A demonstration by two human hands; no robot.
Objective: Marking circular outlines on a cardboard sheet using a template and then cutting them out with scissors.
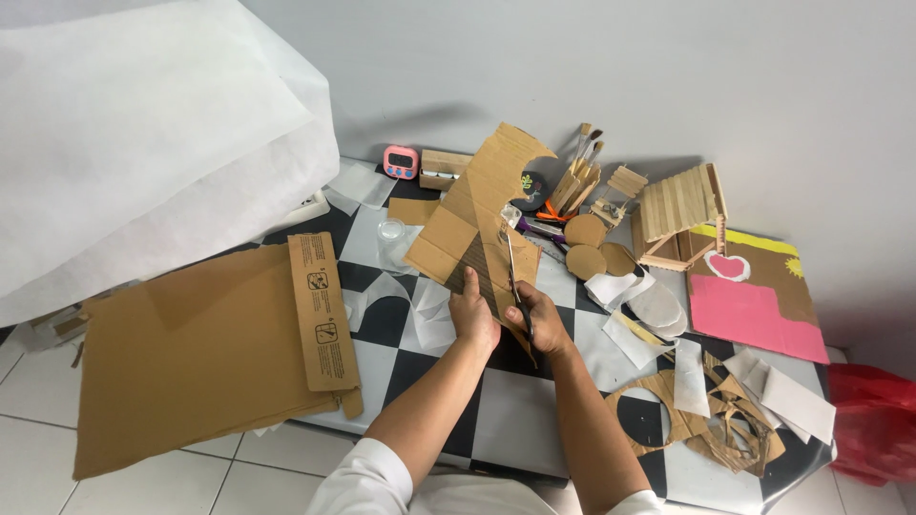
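The person cuts a corrugated cardboard piece (482,215) with scissors (516,286) above a black-and-white checkered bench (515,420). The left hand (473,313) is clenched on the lower edge of the cardboard, thumb on top, holding the sheet tilted up and away. The right hand (546,324) is closed through the scissor handles, blades pointing up into the sheet.

To cut well, the sheet probably wants to stay taut close to the blades, so the left grip belongs just beside the cut line without crossing it, and feeding the board into the blades should keep the edge clean.

The cardboard rises from both grips toward the wall, its near edge touching the left fingers, the blade just right of them. A large flat box panel (200,353) lies well left; scraps (716,420) lie to the right.
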